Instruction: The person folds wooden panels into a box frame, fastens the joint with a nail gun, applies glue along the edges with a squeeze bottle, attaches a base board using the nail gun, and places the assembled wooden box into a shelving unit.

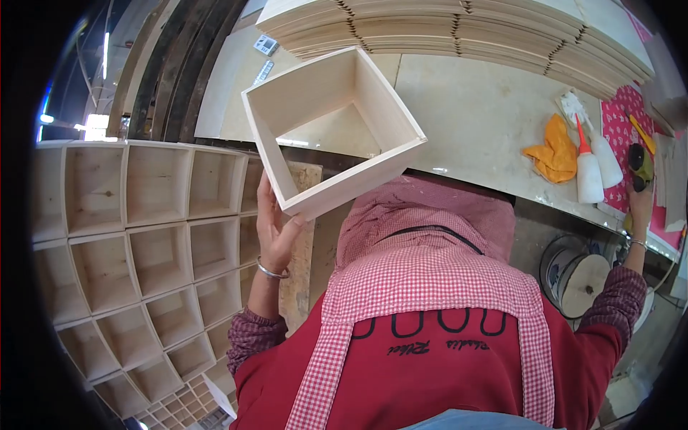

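My left hand point(276, 228) grips the near corner of a square, bottomless wooden box frame point(351, 172), with the thumb on the outer face. The frame is tilted and reaches over the edge of the worktable point(459, 107), which shows through its middle. At the far right my right hand point(640, 204) is closed at a black and olive-green tool point(639, 165) whose exact kind I cannot make out. Its fingers are small and partly hidden. Close by are a white glue bottle with a red nozzle point(589, 172), a second white bottle point(608, 161) and an orange cloth point(555, 150).
Stacked thin wooden boards point(430, 29) line the table's back. Finished wooden boxes point(154, 258) are piled high on my left. A small printed box point(266, 44) sits at the back left. Pink patterned cloth point(620, 129) covers the right end, and a reel point(580, 283) stands below.
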Action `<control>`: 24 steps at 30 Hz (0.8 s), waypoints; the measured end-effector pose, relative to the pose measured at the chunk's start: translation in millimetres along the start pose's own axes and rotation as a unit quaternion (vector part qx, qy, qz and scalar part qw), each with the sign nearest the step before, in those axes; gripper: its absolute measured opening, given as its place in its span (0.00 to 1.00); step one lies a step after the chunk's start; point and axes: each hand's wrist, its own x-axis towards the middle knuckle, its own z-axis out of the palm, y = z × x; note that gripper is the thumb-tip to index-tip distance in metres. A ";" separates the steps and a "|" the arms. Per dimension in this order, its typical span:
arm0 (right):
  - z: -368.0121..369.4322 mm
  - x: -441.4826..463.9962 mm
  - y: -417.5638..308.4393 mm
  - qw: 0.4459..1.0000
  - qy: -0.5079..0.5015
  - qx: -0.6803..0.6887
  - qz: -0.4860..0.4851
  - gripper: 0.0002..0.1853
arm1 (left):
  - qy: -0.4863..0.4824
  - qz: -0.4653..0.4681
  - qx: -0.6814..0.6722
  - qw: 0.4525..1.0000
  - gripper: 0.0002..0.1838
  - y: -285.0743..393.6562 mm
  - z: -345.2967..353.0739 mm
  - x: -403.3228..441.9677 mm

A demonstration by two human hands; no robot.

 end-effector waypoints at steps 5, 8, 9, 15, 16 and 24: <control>-38.5 -49.1 -76.6 0.998 0.024 -0.054 0.028 0.25 | -0.007 -0.026 -0.049 0.998 0.48 -1.3 -10.5 6.6; -43.2 -96.6 -154.7 0.971 0.160 0.089 -0.152 0.23 | -0.013 0.008 -0.163 0.986 0.45 -8.1 -6.2 12.6; -55.9 -127.0 -197.9 0.958 0.042 0.221 -0.179 0.22 | -0.005 -0.021 -0.162 0.987 0.43 -7.8 -0.3 15.2; -69.1 -253.3 -364.8 0.683 -0.311 0.592 -0.293 0.21 | 0.012 -0.032 -0.093 0.995 0.36 1.8 9.1 29.4; -74.8 -266.5 -375.5 0.630 -0.351 0.618 -0.312 0.22 | -0.014 -0.051 -0.116 0.992 0.35 5.5 9.6 32.2; -121.6 -270.4 -364.4 0.675 -0.249 0.589 -0.368 0.20 | -0.066 0.003 -0.199 0.978 0.33 -14.2 39.8 91.4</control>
